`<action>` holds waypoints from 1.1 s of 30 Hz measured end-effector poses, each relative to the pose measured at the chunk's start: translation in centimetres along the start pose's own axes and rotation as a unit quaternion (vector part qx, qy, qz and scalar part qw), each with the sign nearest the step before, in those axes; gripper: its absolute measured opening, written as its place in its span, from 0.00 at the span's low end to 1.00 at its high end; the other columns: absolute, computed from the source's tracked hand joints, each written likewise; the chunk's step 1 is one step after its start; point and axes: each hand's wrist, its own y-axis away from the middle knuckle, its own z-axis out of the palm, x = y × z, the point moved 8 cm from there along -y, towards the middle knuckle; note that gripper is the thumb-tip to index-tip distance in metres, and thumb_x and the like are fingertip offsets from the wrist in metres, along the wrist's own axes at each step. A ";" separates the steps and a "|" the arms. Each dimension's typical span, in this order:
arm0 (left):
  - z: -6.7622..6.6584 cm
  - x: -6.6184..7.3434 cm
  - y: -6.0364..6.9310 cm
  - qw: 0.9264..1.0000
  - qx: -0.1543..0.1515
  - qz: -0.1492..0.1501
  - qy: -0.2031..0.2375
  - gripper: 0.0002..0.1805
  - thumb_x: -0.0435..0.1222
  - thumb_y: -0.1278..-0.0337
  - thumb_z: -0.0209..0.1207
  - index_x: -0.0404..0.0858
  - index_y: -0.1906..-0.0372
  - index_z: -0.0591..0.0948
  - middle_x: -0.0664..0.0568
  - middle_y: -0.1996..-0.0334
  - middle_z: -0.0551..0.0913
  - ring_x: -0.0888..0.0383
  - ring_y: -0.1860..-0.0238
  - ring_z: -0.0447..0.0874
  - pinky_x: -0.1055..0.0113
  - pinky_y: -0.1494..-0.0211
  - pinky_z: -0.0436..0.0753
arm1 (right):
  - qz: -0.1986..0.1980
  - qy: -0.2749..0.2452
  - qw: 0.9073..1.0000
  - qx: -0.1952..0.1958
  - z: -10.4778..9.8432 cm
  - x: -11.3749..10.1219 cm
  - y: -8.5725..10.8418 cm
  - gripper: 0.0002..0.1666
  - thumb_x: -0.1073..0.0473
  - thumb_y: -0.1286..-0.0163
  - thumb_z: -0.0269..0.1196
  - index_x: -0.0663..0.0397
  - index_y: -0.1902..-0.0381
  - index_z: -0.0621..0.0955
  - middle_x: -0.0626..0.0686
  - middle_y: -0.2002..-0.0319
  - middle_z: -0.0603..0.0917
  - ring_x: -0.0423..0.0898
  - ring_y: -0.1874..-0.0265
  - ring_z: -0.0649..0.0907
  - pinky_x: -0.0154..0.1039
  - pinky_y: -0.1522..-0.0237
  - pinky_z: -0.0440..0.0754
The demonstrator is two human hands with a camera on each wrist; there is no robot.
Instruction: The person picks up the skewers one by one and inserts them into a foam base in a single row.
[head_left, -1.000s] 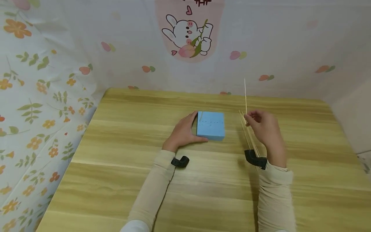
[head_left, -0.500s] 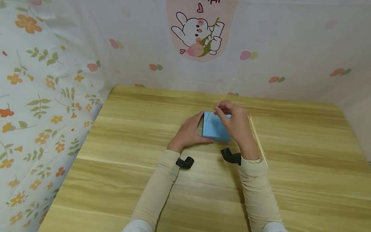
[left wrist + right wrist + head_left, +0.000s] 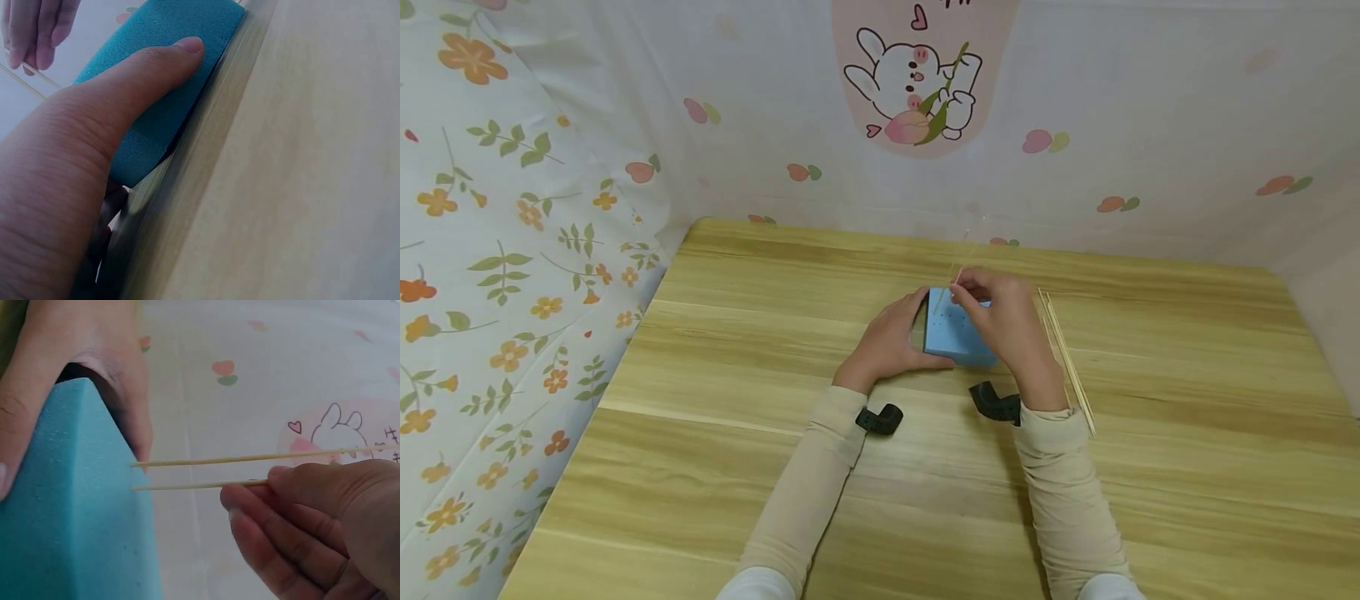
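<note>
Block (image 3: 957, 335): light blue, squarish, matte and finely speckled, small dark dots across its top; flat on the table, near its middle, between the hands.
Left hand (image 3: 887, 340): spread wide round the block, thumb pressed along the near side, fingers at the left and far side.
Right hand (image 3: 1011, 318): over the block's far right part; thumb and forefinger nipped together on a thin stick, other fingers loosely bent.
Held stick (image 3: 200, 485): pale, slender, tilted; its lower end meets the block's top, though whether it sits in a hole cannot be told.
Standing stick (image 3: 237, 459): same kind, close beside the held one, rising from the top near the left edge.
Since a second ago: right hand has come across from the loose sticks (image 3: 1068, 358) to the block; left hand's hold is unchanged.
Table (image 3: 1195, 417): yellowish wood grain; loose sticks lie right of the block, partly behind the right wrist.
Backdrop (image 3: 760, 108): white, with a rabbit (image 3: 898, 83) and tulip print; orange flowers and green leaves on the left.
</note>
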 end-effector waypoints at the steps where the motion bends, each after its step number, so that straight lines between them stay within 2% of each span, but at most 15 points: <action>1: 0.0 0.0 0.0 1.000 0.001 0.001 0.001 0.71 0.64 0.60 0.77 0.42 0.15 0.51 0.48 0.20 0.61 0.47 0.22 0.60 0.47 0.24 0.66 | 0.000 0.003 1.000 -0.005 0.1 0.0 0.0 0.06 0.65 0.26 0.66 0.65 0.61 0.87 0.59 0.65 0.90 0.54 0.66 0.90 0.52 0.59 0.87; 8: 0.0 0.3 -0.1 1.000 0.002 0.004 -0.003 0.71 0.64 0.60 0.77 0.41 0.16 0.51 0.48 0.20 0.61 0.47 0.22 0.60 0.48 0.24 0.66 | 0.012 0.042 0.999 -0.016 0.5 0.5 0.2 0.08 0.64 0.26 0.67 0.64 0.60 0.90 0.59 0.66 0.90 0.53 0.68 0.86 0.49 0.63 0.84; 26: -0.1 0.3 0.0 1.000 0.010 0.012 0.000 0.70 0.63 0.59 0.78 0.40 0.16 0.51 0.47 0.20 0.61 0.46 0.22 0.62 0.48 0.24 0.67 | 0.019 0.045 0.999 -0.015 0.8 0.6 0.3 0.09 0.63 0.25 0.66 0.63 0.63 0.89 0.58 0.69 0.89 0.52 0.70 0.86 0.49 0.65 0.84; 30: -0.1 0.3 0.0 1.000 0.008 0.012 0.000 0.71 0.63 0.59 0.78 0.40 0.16 0.52 0.47 0.20 0.61 0.45 0.23 0.62 0.47 0.24 0.67 | 0.027 0.041 0.999 -0.020 0.8 0.6 0.3 0.09 0.63 0.25 0.66 0.64 0.61 0.89 0.59 0.66 0.90 0.53 0.68 0.87 0.50 0.62 0.85; 33: -0.2 0.2 0.0 1.000 0.010 0.012 -0.003 0.71 0.63 0.59 0.78 0.40 0.16 0.52 0.47 0.20 0.62 0.46 0.23 0.62 0.48 0.24 0.67 | 0.039 0.039 0.998 -0.029 0.8 0.6 0.3 0.11 0.62 0.24 0.65 0.66 0.54 0.88 0.61 0.62 0.90 0.55 0.66 0.88 0.51 0.60 0.86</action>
